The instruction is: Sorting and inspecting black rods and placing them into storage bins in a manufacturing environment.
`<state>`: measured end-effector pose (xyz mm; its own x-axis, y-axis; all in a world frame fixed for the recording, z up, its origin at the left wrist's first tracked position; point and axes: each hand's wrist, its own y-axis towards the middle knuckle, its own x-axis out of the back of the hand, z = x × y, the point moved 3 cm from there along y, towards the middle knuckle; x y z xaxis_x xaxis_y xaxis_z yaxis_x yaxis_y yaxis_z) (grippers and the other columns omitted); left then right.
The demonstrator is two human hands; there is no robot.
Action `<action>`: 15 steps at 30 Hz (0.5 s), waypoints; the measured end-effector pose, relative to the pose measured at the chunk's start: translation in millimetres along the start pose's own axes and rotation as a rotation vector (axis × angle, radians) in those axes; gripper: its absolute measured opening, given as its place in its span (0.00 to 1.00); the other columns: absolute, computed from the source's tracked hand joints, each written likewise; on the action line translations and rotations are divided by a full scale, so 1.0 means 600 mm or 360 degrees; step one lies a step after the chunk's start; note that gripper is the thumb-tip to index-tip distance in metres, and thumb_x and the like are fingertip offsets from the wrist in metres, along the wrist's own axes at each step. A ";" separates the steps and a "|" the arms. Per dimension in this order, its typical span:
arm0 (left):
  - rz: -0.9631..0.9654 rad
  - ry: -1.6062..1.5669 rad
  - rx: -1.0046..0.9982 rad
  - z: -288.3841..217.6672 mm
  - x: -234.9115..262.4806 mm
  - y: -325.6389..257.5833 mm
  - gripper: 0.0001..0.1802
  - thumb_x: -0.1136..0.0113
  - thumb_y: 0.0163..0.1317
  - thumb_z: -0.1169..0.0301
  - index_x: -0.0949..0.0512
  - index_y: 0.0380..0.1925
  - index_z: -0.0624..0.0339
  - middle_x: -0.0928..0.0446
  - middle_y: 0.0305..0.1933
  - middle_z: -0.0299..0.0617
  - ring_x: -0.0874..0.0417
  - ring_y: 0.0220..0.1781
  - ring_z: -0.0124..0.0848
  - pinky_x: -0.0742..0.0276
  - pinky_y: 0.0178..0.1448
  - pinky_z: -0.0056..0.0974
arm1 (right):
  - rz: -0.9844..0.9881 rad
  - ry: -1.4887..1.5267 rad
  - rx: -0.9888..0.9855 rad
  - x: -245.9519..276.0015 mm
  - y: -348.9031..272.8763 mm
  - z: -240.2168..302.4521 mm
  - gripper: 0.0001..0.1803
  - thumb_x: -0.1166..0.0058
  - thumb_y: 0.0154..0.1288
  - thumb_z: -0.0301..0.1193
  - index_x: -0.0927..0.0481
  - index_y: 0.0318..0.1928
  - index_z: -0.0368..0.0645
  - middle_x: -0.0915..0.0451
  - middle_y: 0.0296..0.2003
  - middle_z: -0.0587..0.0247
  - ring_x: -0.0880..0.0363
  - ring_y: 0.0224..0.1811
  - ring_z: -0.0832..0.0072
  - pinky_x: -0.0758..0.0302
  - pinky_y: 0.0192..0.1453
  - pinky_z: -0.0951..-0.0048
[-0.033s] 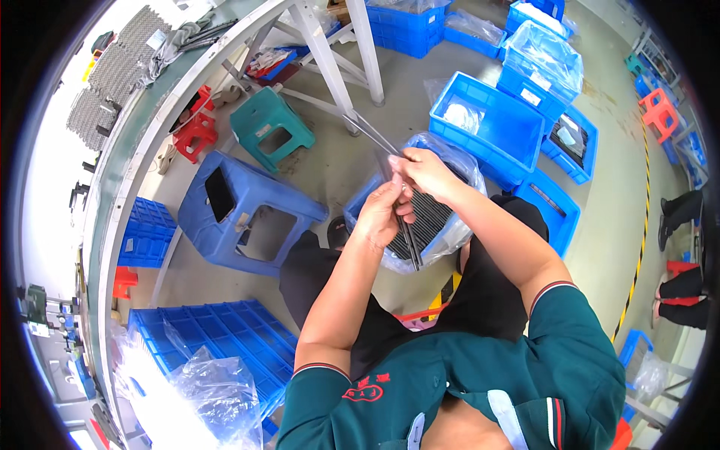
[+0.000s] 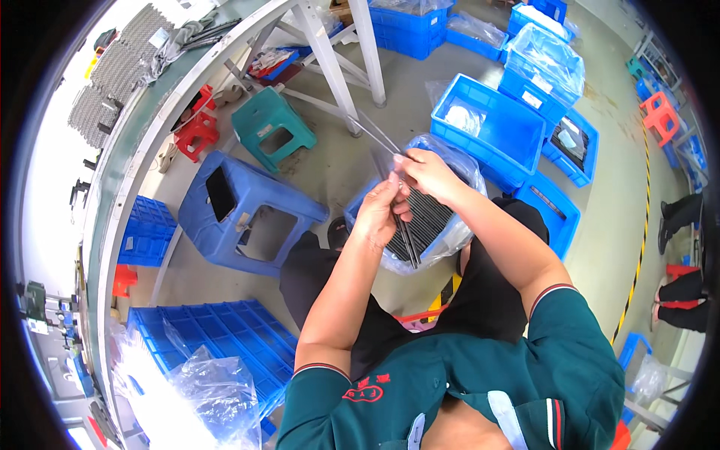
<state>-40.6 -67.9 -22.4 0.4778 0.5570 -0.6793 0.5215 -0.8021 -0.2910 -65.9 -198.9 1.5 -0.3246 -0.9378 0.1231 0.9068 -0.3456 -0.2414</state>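
Both my hands meet above a blue bin lined with clear plastic point(image 2: 474, 172), which stands between my knees. Many thin dark rods point(image 2: 431, 225) lie side by side in it. My left hand point(image 2: 381, 214) is closed around a few dark rods point(image 2: 408, 244) that slant down over the bin. My right hand point(image 2: 430, 176) is pinched just beyond it, at the lower end of thin grey rods point(image 2: 375, 133) pointing up and left. Whether these are the same pieces as the dark rods is hidden by my fingers.
To the left stand a blue stool point(image 2: 262, 199) with a black phone point(image 2: 220, 193) on it and a green stool point(image 2: 274, 127). A blue crate point(image 2: 491, 124) and more crates are at the right. A long workbench point(image 2: 112, 202) runs along the left, with stacked blue crates point(image 2: 225, 334) near me.
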 end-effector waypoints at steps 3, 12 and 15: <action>-0.0139 -0.0170 -0.0228 -0.027 0.018 0.004 0.19 0.50 0.65 0.53 0.28 0.27 0.57 0.39 0.21 0.30 0.40 0.22 0.23 0.38 0.27 0.31 | 0.0141 0.0108 0.0072 0.009 -0.020 0.000 0.15 0.57 0.69 0.39 0.25 0.39 0.40 0.28 0.19 0.66 0.36 0.15 0.85 0.43 0.16 0.84; -0.0272 -0.0695 -0.0582 -0.105 0.081 -0.011 0.15 0.44 0.62 0.58 0.26 0.35 0.59 0.33 0.26 0.33 0.37 0.22 0.20 0.38 0.26 0.28 | 0.0498 0.0128 0.0086 0.005 -0.073 0.004 0.09 0.53 0.66 0.30 0.29 0.44 0.41 0.25 0.22 0.64 0.39 0.15 0.86 0.42 0.19 0.84; -0.0217 -0.0685 -0.0574 -0.108 0.081 -0.014 0.15 0.44 0.63 0.59 0.27 0.37 0.60 0.33 0.27 0.34 0.38 0.21 0.20 0.38 0.26 0.27 | 0.0453 0.0009 0.0126 0.015 -0.076 0.009 0.08 0.54 0.66 0.29 0.29 0.44 0.41 0.25 0.22 0.65 0.38 0.16 0.87 0.41 0.22 0.85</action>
<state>23.8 -20.1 -9.1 0.0983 0.4517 -0.8867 0.8024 -0.5631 -0.1979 -109.0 -191.1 18.6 -0.0557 -0.9969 0.0560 0.9797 -0.0654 -0.1895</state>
